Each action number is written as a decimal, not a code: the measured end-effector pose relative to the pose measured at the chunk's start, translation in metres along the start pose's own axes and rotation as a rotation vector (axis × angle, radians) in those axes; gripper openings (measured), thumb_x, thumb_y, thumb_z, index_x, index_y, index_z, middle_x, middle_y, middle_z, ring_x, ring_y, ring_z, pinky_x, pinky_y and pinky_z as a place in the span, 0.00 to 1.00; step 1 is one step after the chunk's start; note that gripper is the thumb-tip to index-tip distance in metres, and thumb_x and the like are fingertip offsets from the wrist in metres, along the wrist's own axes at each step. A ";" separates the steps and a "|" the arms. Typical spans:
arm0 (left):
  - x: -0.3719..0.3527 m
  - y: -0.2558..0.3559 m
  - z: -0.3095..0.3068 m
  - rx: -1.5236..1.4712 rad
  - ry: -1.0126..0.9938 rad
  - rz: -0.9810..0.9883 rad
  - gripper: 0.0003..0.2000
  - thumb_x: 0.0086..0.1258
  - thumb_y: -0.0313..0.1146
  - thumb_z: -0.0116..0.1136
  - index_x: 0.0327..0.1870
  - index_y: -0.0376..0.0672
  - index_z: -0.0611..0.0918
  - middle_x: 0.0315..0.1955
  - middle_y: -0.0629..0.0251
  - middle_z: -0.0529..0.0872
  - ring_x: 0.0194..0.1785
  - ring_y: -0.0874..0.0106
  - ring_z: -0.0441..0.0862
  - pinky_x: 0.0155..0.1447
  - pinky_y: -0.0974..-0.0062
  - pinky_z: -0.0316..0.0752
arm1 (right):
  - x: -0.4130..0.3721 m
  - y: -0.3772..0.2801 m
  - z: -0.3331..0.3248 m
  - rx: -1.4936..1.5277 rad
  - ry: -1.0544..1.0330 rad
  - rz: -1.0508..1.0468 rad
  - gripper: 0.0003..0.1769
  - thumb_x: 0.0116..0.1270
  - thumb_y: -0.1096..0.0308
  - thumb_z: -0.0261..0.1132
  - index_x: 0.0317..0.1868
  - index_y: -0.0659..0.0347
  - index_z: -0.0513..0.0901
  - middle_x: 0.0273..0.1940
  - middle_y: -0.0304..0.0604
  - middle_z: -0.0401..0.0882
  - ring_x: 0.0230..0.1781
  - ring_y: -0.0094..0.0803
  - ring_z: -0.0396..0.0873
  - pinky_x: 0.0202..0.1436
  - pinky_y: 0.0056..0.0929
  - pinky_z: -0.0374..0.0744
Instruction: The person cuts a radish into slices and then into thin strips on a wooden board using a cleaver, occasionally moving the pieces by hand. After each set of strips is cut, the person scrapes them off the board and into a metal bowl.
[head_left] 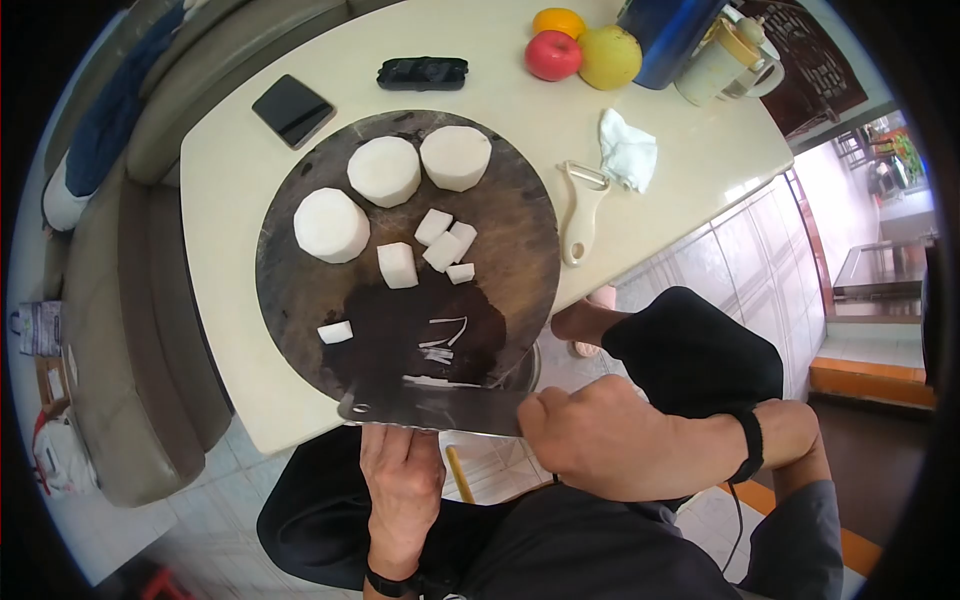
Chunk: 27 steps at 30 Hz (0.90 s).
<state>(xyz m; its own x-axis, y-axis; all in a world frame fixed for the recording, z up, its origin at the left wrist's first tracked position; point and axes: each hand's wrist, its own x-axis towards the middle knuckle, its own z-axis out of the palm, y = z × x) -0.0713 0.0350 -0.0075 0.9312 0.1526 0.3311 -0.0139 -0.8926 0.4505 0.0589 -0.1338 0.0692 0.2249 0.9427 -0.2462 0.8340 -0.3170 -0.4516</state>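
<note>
- The knife [440, 408] is at the lower middle of the frame, over the near edge of the round board [290, 190], and the left hand [403, 475] is right by its blade; a slip could cut the fingers.
- The dark patch [385, 315] on the board looks wet, so the white bits could slide.
- The small white piece [335, 332] at the left is near the blade; a sideways swing might knock it off.
- The thin strips [437, 354] could stick to the blade.
- The right hand [600, 435] has a tight grip around the knife's handle end, with its arm bent and coming in from the right.
- The left arm reaches up from the bottom. Its fingertips hide behind the blade, so one cannot tell how open that grip is or what it holds.
</note>
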 end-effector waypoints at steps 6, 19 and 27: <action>-0.003 -0.001 0.005 0.002 0.028 -0.010 0.14 0.45 0.12 0.62 0.36 0.28 0.84 0.41 0.52 0.83 0.46 0.54 0.80 0.47 0.61 0.76 | -0.003 0.008 0.004 0.013 0.046 -0.014 0.12 0.47 0.76 0.65 0.32 0.73 0.76 0.26 0.54 0.80 0.23 0.46 0.82 0.24 0.38 0.79; -0.002 -0.004 0.005 0.017 0.053 0.008 0.13 0.43 0.12 0.63 0.33 0.31 0.84 0.37 0.54 0.82 0.41 0.56 0.80 0.42 0.64 0.75 | -0.005 0.003 0.000 -0.007 -0.014 0.021 0.12 0.47 0.75 0.66 0.32 0.72 0.76 0.23 0.53 0.79 0.24 0.46 0.83 0.24 0.39 0.77; -0.016 0.003 0.010 0.020 0.070 -0.022 0.15 0.46 0.15 0.60 0.39 0.28 0.83 0.40 0.52 0.82 0.46 0.53 0.80 0.50 0.58 0.76 | -0.005 0.012 -0.002 0.022 0.064 -0.063 0.11 0.47 0.76 0.64 0.32 0.73 0.76 0.24 0.54 0.78 0.23 0.45 0.82 0.22 0.39 0.76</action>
<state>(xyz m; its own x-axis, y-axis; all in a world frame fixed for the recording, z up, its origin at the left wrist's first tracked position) -0.0822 0.0257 -0.0202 0.9032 0.2013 0.3791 0.0146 -0.8971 0.4416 0.0687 -0.1420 0.0666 0.2045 0.9655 -0.1612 0.8364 -0.2579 -0.4837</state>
